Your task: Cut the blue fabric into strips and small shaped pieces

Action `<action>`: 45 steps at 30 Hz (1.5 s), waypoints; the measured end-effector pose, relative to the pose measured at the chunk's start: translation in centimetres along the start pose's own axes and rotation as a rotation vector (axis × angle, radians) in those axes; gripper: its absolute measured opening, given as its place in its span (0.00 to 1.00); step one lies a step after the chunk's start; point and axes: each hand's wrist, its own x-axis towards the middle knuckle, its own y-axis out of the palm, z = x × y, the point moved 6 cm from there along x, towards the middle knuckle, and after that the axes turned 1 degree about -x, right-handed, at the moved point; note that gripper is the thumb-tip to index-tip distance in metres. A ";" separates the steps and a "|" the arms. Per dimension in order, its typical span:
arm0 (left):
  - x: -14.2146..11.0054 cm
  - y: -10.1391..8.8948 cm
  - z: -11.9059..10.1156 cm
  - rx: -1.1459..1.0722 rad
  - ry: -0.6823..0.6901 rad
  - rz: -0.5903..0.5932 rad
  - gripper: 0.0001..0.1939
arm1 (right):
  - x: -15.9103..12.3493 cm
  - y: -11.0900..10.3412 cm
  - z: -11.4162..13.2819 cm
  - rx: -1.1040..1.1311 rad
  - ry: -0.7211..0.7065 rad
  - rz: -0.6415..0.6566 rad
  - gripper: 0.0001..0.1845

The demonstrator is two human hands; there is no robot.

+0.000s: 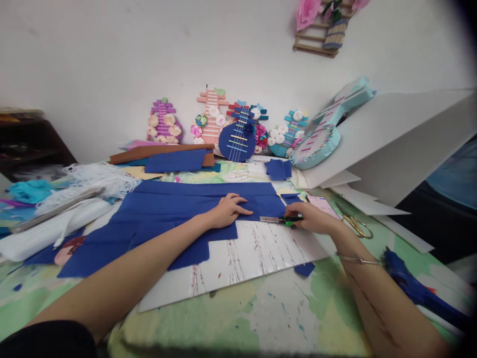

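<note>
Starting at the left edge of my table (261, 318), there's a loose heap of white stringy yarn (100, 181). Next comes the big dark blue sheet, thin paper or cloth, can't tell which (156, 211), spread out with its stepped near edge lying over a white board covered in reddish-brown marks (219, 263). My left hand (229, 211) is flat on that sheet, fingers loosely spread. Just right of it, my right hand (311, 216) is wrapped around a green-and-black-handled metal-bladed cutter (271, 219), blade right along the blue edge. Past that: a phone with a pinkish screen (323, 205), gold-handled scissors (356, 224) and a dark blue glue gun-looking tool (410, 283). I'd call this the trimming step; next move probably needs the left hand firm and the blade kept straight.
</note>
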 end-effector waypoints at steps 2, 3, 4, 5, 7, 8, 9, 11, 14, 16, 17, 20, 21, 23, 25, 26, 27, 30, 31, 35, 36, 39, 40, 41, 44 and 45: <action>0.0 0.1 0.1 0.002 0.000 0.001 0.25 | -0.1 -0.1 -0.1 0.003 0.001 -0.001 0.13; 0.0 0.1 0.1 0.004 0.002 0.002 0.24 | -0.1 -0.1 -0.1 0.007 0.001 -0.006 0.13; 0.0 0.1 0.1 0.006 0.004 0.001 0.24 | -0.2 -0.1 -0.2 0.011 0.003 -0.011 0.13; 0.0 0.1 0.1 0.008 0.006 0.001 0.24 | -0.1 -0.1 -0.3 0.015 0.006 -0.018 0.13; 0.0 0.1 0.1 0.013 0.000 0.008 0.24 | -0.1 -0.2 -0.4 0.020 0.014 -0.032 0.13; 0.1 0.1 0.1 0.018 -0.005 0.022 0.24 | -0.1 -0.3 -0.4 0.019 0.014 -0.038 0.13; 0.1 0.0 0.2 0.024 -0.008 0.043 0.25 | 0.0 -0.3 -0.4 0.017 0.009 -0.042 0.13; 0.3 -0.1 0.1 0.043 -0.004 0.100 0.25 | 0.0 -0.5 -0.2 0.011 -0.012 -0.053 0.13; 0.6 -0.5 -0.3 0.078 0.039 0.144 0.24 | 0.0 -0.5 -0.1 -0.005 -0.022 -0.060 0.13; 0.8 -0.8 -0.8 0.093 0.083 0.128 0.23 | 0.1 -0.4 -0.1 -0.026 -0.012 -0.054 0.14; 0.9 -0.8 -1.0 0.092 0.102 0.123 0.23 | 0.1 -0.3 -0.2 -0.037 -0.006 -0.049 0.14; 1.0 -0.3 -1.4 0.071 0.116 0.144 0.25 | 0.2 0.0 -0.4 -0.056 0.003 -0.034 0.15; 1.1 0.0 -1.4 0.063 0.107 0.158 0.26 | 0.2 0.0 -0.4 -0.060 0.003 -0.029 0.15; 1.1 0.4 -1.2 0.052 0.082 0.171 0.28 | 0.3 0.0 -0.4 -0.072 0.000 -0.024 0.15; 1.1 0.6 -0.8 0.035 0.053 0.165 0.28 | 0.3 0.0 -0.4 -0.091 -0.002 -0.026 0.15; 1.2 0.7 -0.6 0.024 0.042 0.159 0.27 | 0.3 0.0 -0.4 -0.101 -0.002 -0.029 0.15; 1.2 0.7 -0.5 0.012 0.035 0.152 0.27 | 0.3 0.0 -0.3 -0.110 0.000 -0.033 0.15; 1.3 0.8 -0.2 -0.016 0.030 0.139 0.26 | 0.3 -0.1 -0.1 -0.124 0.003 -0.044 0.15; 1.3 0.9 -0.1 -0.020 0.029 0.139 0.26 | 0.4 -0.1 0.0 -0.125 0.001 -0.044 0.15; 1.4 0.9 -0.1 -0.015 0.018 0.135 0.25 | 0.5 0.1 0.7 -0.134 -0.010 -0.038 0.15; 1.4 1.0 -0.1 -0.013 0.018 0.134 0.25 | 0.5 0.1 0.9 -0.136 -0.011 -0.038 0.15; 1.3 1.0 -0.1 -0.009 0.020 0.132 0.25 | 0.6 0.2 1.2 -0.130 -0.014 -0.038 0.15; 1.3 0.9 -0.1 -0.009 0.019 0.130 0.25 | 0.6 0.2 1.3 -0.126 -0.014 -0.035 0.15; 1.3 0.9 -0.1 -0.009 0.018 0.128 0.25 | 0.6 0.3 1.4 -0.123 -0.015 -0.031 0.15; 1.4 0.9 0.0 -0.006 0.009 0.124 0.25 | 0.6 0.4 1.5 -0.104 -0.023 -0.021 0.14; 1.4 1.0 0.0 -0.004 0.008 0.125 0.25 | 0.6 0.4 1.5 -0.096 -0.027 -0.019 0.14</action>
